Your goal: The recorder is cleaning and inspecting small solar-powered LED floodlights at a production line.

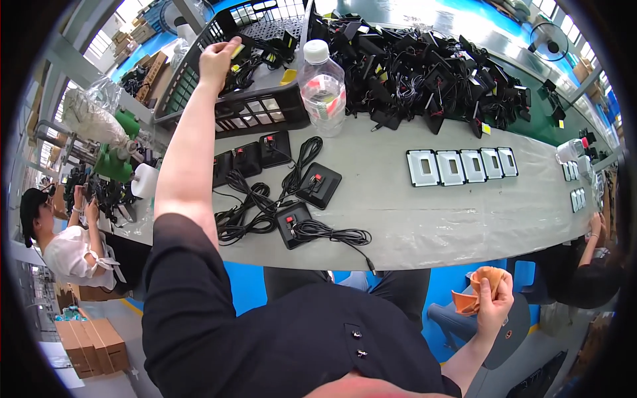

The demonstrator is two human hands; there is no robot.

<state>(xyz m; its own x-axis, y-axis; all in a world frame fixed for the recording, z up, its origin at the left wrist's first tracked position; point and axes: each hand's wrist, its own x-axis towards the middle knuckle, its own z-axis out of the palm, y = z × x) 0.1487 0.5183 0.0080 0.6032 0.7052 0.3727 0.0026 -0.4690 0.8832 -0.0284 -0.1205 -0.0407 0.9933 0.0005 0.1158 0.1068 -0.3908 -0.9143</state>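
My left hand (216,64) reaches over the black plastic crate (262,113) at the back left. Its fingers are pinched together beside black cables and a yellow tag; what they hold, if anything, is too small to make out. Low on the right, off the table's front edge, my right hand (496,302) grips a crumpled orange cloth (467,300). Several square black devices with red connectors lie on the table by my left forearm, among them one black device (320,185) in front. Their coiled black cables (255,212) lie among them.
A clear plastic bottle (322,99) with a white cap stands beside the crate. Behind it spreads a large heap of black cabled devices (424,73). Several silver frames (451,168) form a row at the right. Co-workers sit at both sides, one in a white top (74,255).
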